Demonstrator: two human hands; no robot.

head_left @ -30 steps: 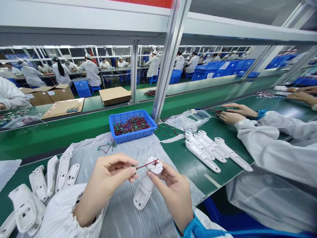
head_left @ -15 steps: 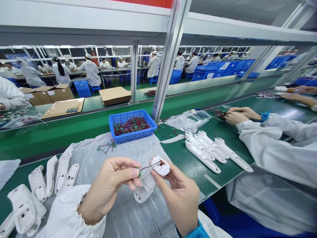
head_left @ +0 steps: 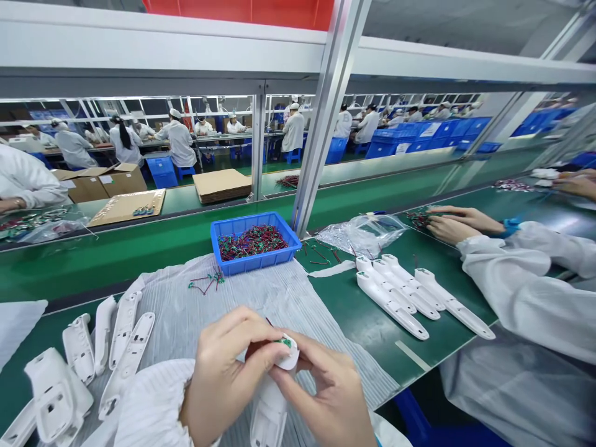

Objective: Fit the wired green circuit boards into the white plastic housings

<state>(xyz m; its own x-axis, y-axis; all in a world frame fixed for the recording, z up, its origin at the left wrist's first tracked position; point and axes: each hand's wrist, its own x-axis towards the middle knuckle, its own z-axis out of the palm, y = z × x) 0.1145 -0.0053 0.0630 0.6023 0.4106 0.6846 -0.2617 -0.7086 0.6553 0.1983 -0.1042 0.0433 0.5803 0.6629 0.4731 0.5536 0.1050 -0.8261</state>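
My left hand (head_left: 233, 372) and my right hand (head_left: 323, 397) meet low in the middle of the view. Between them is a white plastic housing (head_left: 269, 417), its round head (head_left: 289, 359) tilted up and its handle pointing down. My right fingers wrap the round head. My left fingertips pinch a small green circuit board (head_left: 285, 342) against the head's opening. Its wires are mostly hidden behind my fingers, with one thin dark end showing above them.
A blue tray (head_left: 254, 243) of wired green boards stands beyond my hands on a ribbed plastic sheet (head_left: 172, 292). White housings lie at left and right. A co-worker's hands (head_left: 454, 223) work over loose boards at right, beside a plastic bag (head_left: 361, 234).
My hands have closed together over the housing head. The green board and its wire, held apart before, now sit against the head, with the wire mostly hidden. The view has tilted slightly.
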